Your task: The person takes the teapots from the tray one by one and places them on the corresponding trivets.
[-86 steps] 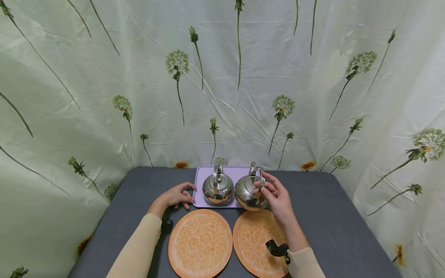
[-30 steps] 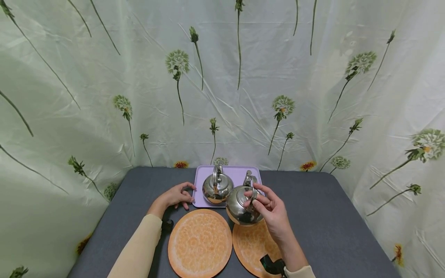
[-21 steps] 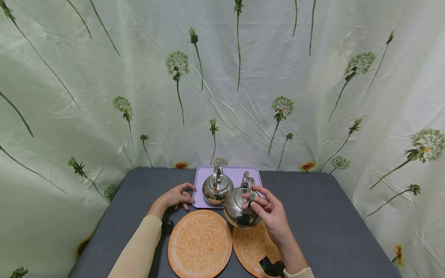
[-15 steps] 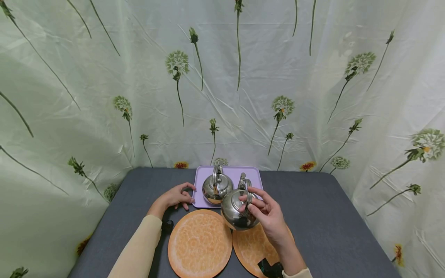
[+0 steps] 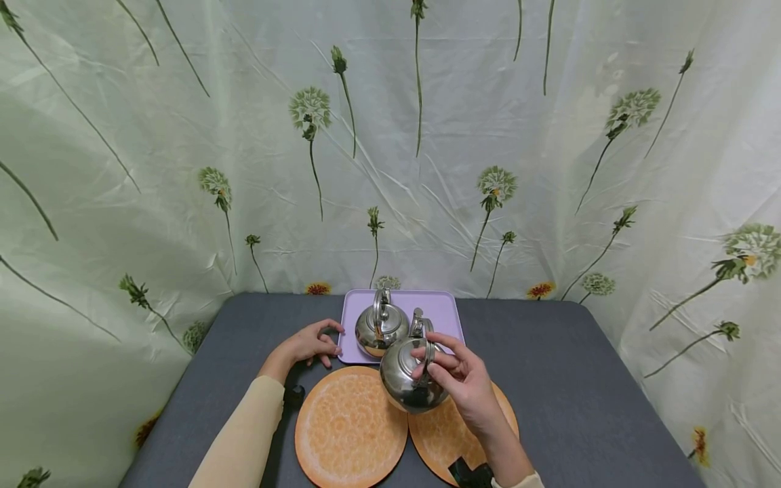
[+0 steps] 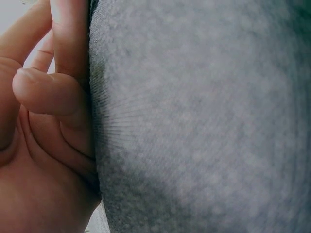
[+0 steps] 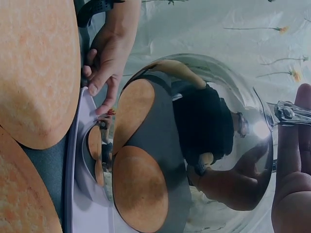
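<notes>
My right hand point(image 5: 466, 379) grips the hoop handle of a shiny steel teapot point(image 5: 405, 383). This teapot hangs in front of the lilac tray point(image 5: 442, 312), over the inner edges of two round orange placemats. Its rounded side point(image 7: 146, 116) fills the middle of the right wrist view and mirrors the mats. A second steel teapot point(image 5: 384, 332) stands upright on the tray's left half. My left hand point(image 5: 314, 342) rests at the tray's left edge, fingertips touching the rim, fingers loosely bent. The left wrist view shows the thumb point(image 6: 48, 92) and grey cloth close up.
On the dark grey table point(image 5: 567, 393) the left placemat point(image 5: 350, 430) and the right placemat point(image 5: 445, 440) lie side by side, just in front of the tray. A pale curtain point(image 5: 390, 135) printed with dandelions hangs behind and around the table.
My right hand has carried the teapot off the tray's right half, toward me and to the left, past the front rim. The left hand and the other teapot have stayed put.
</notes>
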`<state>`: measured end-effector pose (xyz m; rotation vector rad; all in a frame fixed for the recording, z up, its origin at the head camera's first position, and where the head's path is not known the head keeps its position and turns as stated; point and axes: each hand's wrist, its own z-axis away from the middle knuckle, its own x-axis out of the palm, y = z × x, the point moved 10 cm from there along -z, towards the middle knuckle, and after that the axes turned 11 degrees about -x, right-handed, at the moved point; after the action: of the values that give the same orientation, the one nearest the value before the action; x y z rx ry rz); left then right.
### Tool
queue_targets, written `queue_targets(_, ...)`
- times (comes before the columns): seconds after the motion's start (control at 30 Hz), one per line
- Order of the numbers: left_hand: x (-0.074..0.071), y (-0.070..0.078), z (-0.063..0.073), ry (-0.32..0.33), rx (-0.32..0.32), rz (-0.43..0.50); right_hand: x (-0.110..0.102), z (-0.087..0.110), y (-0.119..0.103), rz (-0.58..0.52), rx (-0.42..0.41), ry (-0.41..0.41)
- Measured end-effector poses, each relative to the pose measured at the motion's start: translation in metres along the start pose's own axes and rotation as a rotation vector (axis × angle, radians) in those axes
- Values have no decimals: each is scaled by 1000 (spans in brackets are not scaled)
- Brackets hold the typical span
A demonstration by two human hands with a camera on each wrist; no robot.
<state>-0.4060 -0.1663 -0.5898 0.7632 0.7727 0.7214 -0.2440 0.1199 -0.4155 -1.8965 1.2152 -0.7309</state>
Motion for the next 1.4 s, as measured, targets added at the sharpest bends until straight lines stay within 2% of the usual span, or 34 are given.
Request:
queue_targets(0.27,-1,-1,0,5,-4,-6,10,0,-1,-67,-2,-24)
queue_targets(0.53,-2,-1,-1,15,-10,-8,22,-2,-6,-106,-64,-68)
queue_targets(0.9,-1,-4,-3,13,-7,-12,32,2,-2,-153,-15,-79)
queue_targets(1.2,-1,-1,-1,15,-2,-12,41,1,-1,-168,-32,-100)
queue_targets(1.4,0,0,0,16,4,-10,46,2,4,-180,-8,-101)
